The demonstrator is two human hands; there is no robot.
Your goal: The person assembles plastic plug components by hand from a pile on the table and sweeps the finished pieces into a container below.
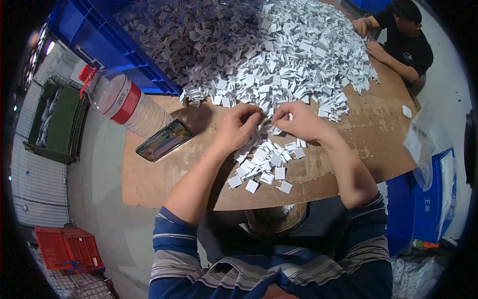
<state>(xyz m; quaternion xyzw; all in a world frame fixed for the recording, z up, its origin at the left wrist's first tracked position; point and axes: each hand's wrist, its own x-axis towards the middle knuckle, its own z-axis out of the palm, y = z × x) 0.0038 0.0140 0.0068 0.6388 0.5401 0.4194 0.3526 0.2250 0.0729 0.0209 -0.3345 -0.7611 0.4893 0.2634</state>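
Observation:
My left hand point(238, 125) and my right hand point(300, 121) are close together over the wooden table point(199, 187), at the near edge of a big pile of small white square plastic pieces point(318, 55). Thumb and forefinger are brought together on each hand. Whatever sits between the fingertips is too small to make out. Just below the hands, a smaller heap of the same white pieces point(264, 162) spreads toward me, with a few lying singly at its near side.
Left of my arm, a phone point(164, 140) leans against a large water bottle point(124, 102). A blue crate point(114, 45) borders the pile. Across the table, a person point(408, 45) has both hands at the pile. A plastic bag point(420, 144) hangs over the right edge.

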